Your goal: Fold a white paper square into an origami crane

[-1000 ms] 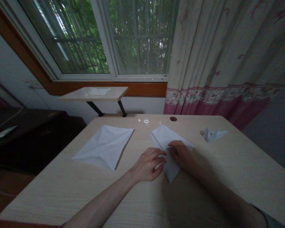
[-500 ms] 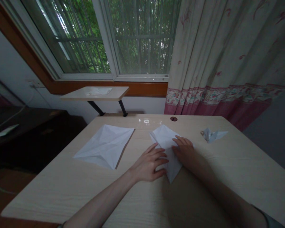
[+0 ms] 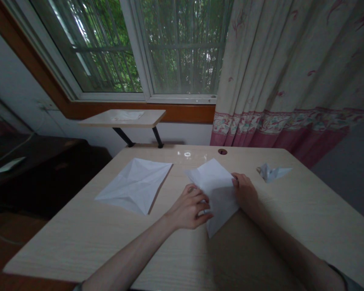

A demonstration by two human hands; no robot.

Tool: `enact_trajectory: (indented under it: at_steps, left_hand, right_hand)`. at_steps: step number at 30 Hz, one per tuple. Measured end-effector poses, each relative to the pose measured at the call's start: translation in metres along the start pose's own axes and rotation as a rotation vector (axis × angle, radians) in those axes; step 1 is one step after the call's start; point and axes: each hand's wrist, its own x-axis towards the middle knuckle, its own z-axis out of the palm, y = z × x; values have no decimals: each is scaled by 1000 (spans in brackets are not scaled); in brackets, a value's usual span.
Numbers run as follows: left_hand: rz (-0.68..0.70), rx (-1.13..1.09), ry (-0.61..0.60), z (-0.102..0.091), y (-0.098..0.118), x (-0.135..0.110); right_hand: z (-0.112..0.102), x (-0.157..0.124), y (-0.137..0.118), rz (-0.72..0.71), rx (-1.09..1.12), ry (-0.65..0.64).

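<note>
The left hand [image 3: 189, 208] curls narrowly over the left side of a folded white paper sheet [image 3: 221, 194], and the right hand [image 3: 245, 190] pinches its right edge. The sheet lies mid-way along the wooden desk [image 3: 79, 242], between a creased paper square [image 3: 135, 186] and a small origami figure [image 3: 272, 173].

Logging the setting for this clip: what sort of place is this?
Probably a room in a home, perhaps a study: a pale wood-grain desk with a round cable hole, long cream-and-pink floral curtains, and a brown-trimmed window looking onto green trees.
</note>
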Motion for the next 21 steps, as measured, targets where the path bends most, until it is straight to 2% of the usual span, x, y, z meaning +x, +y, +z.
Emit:
enact_trajectory:
  at_steps: [7, 13, 17, 21]
  left_hand:
    - [-15, 68, 48, 9, -7, -3]
    - [-135, 108, 62, 15, -12, -5]
    - [-246, 125, 25, 15, -9, -4]
    - [-336, 161, -76, 11, -4, -2]
  right_hand:
    - [1, 1, 1, 32, 168, 32]
    - [-1, 4, 2, 38, 171, 45]
    - [-3, 4, 2, -6, 131, 41]
    - [-8, 1, -1, -2, 51, 12]
